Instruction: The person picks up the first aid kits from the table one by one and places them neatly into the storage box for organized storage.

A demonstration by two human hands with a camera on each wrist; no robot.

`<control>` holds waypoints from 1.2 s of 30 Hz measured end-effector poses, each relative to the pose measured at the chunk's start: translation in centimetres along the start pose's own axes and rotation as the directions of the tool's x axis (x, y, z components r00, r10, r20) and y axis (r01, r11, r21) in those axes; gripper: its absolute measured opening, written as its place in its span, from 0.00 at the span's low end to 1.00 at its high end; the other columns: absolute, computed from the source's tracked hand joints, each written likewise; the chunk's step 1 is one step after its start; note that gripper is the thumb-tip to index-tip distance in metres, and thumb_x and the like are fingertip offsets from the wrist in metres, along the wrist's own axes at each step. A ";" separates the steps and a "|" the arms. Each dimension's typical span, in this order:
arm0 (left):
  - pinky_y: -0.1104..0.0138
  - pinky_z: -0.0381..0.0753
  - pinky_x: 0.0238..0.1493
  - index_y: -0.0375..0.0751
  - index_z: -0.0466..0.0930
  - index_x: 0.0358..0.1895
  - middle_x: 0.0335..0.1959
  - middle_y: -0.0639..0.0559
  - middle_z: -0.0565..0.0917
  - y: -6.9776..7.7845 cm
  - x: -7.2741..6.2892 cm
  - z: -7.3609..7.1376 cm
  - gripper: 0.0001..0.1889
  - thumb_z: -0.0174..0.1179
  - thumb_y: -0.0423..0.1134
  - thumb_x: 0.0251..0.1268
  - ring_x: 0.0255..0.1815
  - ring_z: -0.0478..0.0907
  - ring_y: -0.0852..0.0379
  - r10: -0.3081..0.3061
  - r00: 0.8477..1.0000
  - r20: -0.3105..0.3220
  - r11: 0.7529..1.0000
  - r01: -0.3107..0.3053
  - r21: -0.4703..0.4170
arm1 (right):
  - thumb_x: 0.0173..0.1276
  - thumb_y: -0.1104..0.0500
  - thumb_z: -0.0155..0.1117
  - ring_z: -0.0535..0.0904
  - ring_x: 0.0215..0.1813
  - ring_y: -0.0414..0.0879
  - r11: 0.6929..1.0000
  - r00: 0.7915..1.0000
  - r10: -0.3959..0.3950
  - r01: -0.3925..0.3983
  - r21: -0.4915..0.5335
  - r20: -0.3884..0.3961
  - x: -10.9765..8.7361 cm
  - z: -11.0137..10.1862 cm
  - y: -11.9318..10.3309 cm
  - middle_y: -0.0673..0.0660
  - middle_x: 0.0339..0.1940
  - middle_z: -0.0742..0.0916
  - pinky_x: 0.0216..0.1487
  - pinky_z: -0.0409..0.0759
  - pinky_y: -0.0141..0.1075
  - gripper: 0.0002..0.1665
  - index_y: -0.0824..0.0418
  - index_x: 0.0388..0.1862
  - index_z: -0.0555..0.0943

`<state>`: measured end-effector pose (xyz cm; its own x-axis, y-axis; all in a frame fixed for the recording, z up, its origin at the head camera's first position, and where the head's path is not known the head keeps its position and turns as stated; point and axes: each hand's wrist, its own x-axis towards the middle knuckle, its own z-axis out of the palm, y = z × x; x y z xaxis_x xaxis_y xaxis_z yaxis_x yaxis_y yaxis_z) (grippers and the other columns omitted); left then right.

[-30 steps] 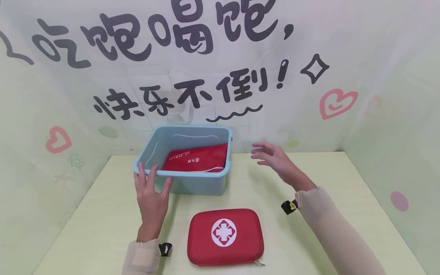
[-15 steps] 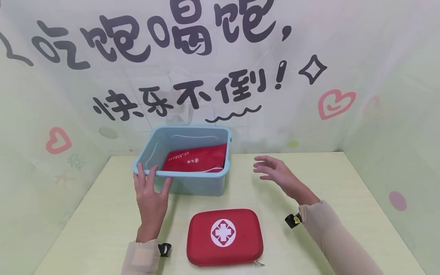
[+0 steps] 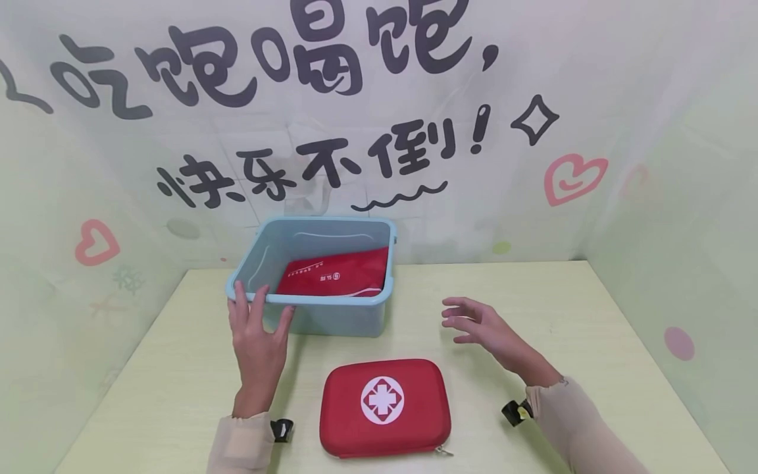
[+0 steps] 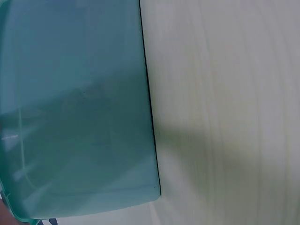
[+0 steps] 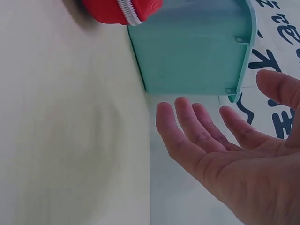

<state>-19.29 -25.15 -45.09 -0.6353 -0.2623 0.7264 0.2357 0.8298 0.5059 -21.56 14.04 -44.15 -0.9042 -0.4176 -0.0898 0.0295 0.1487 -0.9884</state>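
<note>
A light blue plastic bin [image 3: 331,319] stands at the back of the table with a flat red pouch [image 3: 334,273] lying inside, white lettering on it. My left hand [image 3: 258,345] touches the bin's front left corner, fingertips on the rim and thumb spread along the front wall. The left wrist view is filled mostly by the bin's wall [image 4: 79,117]. In front of the bin lies a red zip case [image 3: 385,408] with a white cross emblem. My right hand [image 3: 482,329] hovers to the right of both, holding nothing, its fingers loosely bent and apart.
Both things rest on a pale wooden table [image 3: 148,382]. Behind it hangs a white backdrop [image 3: 474,217] with large dark lettering and pink hearts. The case's zipper pull [image 3: 443,451] sticks out at its front right corner.
My right hand has moved down toward me and slightly right, away from the back of the table. My left hand, the bin, the pouch and the case have stayed in place.
</note>
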 end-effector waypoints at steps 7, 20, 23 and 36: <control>0.36 0.71 0.55 0.35 0.74 0.64 0.75 0.32 0.61 0.0 0.0 -0.1 0.31 0.74 0.34 0.56 0.77 0.52 0.32 0.002 1.000 -0.001 1.000 -0.002 0.002 | 0.74 0.57 0.61 0.73 0.64 0.69 1.000 0.999 0.003 -0.003 -0.016 0.045 -1.4 0.6 0.9 0.74 0.66 0.73 0.56 0.82 0.50 0.34 0.69 0.73 0.64; 0.36 0.71 0.55 0.36 0.74 0.65 0.75 0.33 0.61 0.2 0.0 -0.1 0.31 0.73 0.34 0.57 0.77 0.52 0.33 -0.004 1.000 0.014 1.000 0.004 -0.002 | 0.73 0.54 0.63 0.75 0.63 0.62 0.997 0.995 0.073 -0.074 0.017 0.068 -3.5 2.1 2.3 0.71 0.67 0.72 0.52 0.84 0.49 0.40 0.67 0.76 0.60; 0.35 0.71 0.55 0.35 0.74 0.65 0.75 0.33 0.61 0.2 0.0 -0.1 0.31 0.73 0.34 0.57 0.77 0.52 0.33 -0.003 1.000 0.015 1.000 0.003 -0.005 | 0.73 0.54 0.63 0.75 0.63 0.62 0.995 0.993 0.088 -0.091 0.035 0.074 -3.9 2.6 2.7 0.71 0.67 0.71 0.50 0.85 0.49 0.40 0.67 0.76 0.59; 0.35 0.71 0.55 0.36 0.74 0.65 0.76 0.33 0.60 0.0 0.0 -0.1 0.30 0.73 0.35 0.57 0.77 0.51 0.33 -0.021 1.000 0.020 1.000 0.021 -0.012 | 0.68 0.56 0.68 0.66 0.71 0.65 0.988 0.990 0.118 -0.125 0.092 0.083 -6.0 4.6 3.3 0.69 0.71 0.69 0.48 0.86 0.47 0.46 0.66 0.78 0.57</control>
<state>-19.23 -25.20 -45.05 -0.6548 -0.2693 0.7062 0.2314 0.8181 0.5265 -14.04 12.89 -47.49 -0.8560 -0.4700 -0.2153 0.1815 0.1166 -0.9765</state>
